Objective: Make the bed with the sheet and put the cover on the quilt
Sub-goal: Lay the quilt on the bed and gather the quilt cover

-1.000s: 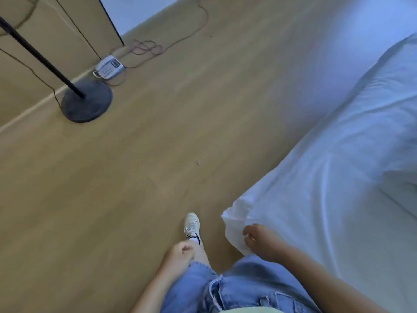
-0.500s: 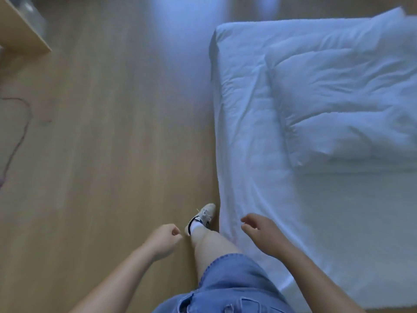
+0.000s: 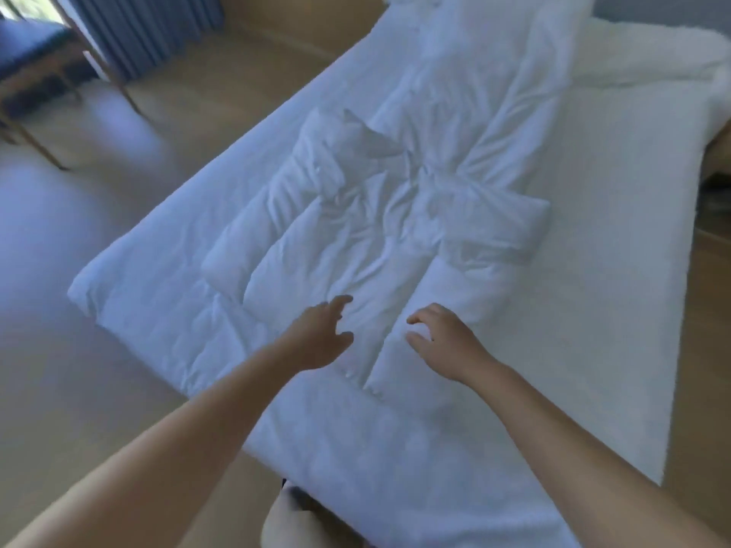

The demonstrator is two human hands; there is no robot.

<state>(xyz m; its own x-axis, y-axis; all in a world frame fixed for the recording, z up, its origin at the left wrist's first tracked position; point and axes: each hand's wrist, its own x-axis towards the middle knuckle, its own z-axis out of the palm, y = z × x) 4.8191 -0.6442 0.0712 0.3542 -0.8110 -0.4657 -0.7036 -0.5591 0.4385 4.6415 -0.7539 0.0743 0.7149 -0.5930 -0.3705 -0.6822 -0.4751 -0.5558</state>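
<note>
Two hands, one crumpled quilt, one bed, one chair

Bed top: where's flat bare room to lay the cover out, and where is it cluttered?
Free: the smooth strip of bed right of the crumpled quilt, and the near end toward you. Crowded: the middle, where the quilt bunches under the left hand and right hand, both open.

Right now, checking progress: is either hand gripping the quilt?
No, the left hand and right hand reach toward the crumpled quilt, fingers spread, gripping nothing.
</note>
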